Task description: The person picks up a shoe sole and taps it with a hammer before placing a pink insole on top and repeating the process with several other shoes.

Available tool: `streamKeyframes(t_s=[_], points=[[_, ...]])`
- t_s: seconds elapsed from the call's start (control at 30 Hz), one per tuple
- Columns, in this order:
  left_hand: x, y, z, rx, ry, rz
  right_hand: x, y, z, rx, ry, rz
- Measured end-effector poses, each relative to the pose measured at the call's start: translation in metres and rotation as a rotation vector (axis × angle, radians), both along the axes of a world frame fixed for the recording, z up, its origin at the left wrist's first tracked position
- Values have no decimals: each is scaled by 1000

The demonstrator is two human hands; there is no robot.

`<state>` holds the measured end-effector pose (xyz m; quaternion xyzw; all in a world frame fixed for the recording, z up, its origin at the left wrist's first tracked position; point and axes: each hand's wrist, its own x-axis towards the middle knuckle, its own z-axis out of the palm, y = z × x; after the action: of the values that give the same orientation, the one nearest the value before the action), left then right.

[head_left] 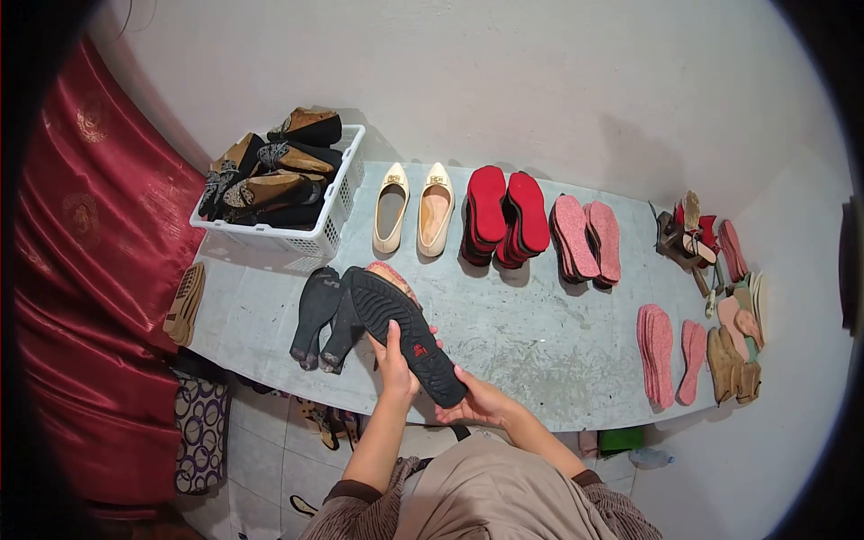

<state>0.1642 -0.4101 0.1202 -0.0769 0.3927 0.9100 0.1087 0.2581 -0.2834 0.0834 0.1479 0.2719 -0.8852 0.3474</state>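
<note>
The black sole (410, 333) lies between the left hand (396, 369) and the right hand (484, 400), tread up, above the surface (513, 337). Its long axis slants from ahead-left of the left hand back to the right hand. The left hand is partly closed around the middle, thumb on the tread, fingertips past the far edge. The right hand, loosely curled, holds the narrower end. A pink-and-tan piece (394, 275) shows behind the wide end; I cannot tell if it is attached. Left of the left hand, the nearer of the 2, lie 2 dark pieces (315, 310), long axes pointing ahead. Red insoles (487, 202) stand ahead of the right hand.
</note>
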Motion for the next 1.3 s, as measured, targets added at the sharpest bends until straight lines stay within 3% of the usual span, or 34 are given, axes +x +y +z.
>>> streamKeyframes(t_s=[0.23,0.3,0.33,0.4,0.53,0.63,0.7,0.73,0.87,1.0,1.07,1.1,1.17,1.3], points=[[-9,-18,0,-47,55,23,-4,-8,-15,279,78,12],[-15,-30,-2,-89,88,56,-12,-7,-35,896,434,-63],[-18,-37,-3,-131,118,88,-14,-8,-41,897,442,-63],[-19,-48,-4,-139,143,109,-16,-10,-50,1675,826,-72],[-16,-54,5,-104,29,142,-27,-25,-61,1956,898,70],[-16,-59,-5,-45,42,136,-29,-31,-60,2008,853,112],[-21,-66,-22,242,-121,-25,-31,-30,-63,2009,868,102],[-21,-67,-24,243,-125,-24,-31,-29,-64,2013,879,82],[-23,-56,-2,49,13,65,-33,-23,-57,1922,819,87],[-19,-59,13,-111,112,112,-35,-11,-46,1755,809,-54],[-16,-62,15,-108,146,118,-39,-5,-39,1426,682,-234],[-15,-64,17,-108,180,118,-38,-5,-31,1425,687,-233],[-14,-64,23,-115,205,127,-31,-6,-7,872,294,-435],[-17,-59,21,-150,199,108,-18,5,33,623,587,-615]])
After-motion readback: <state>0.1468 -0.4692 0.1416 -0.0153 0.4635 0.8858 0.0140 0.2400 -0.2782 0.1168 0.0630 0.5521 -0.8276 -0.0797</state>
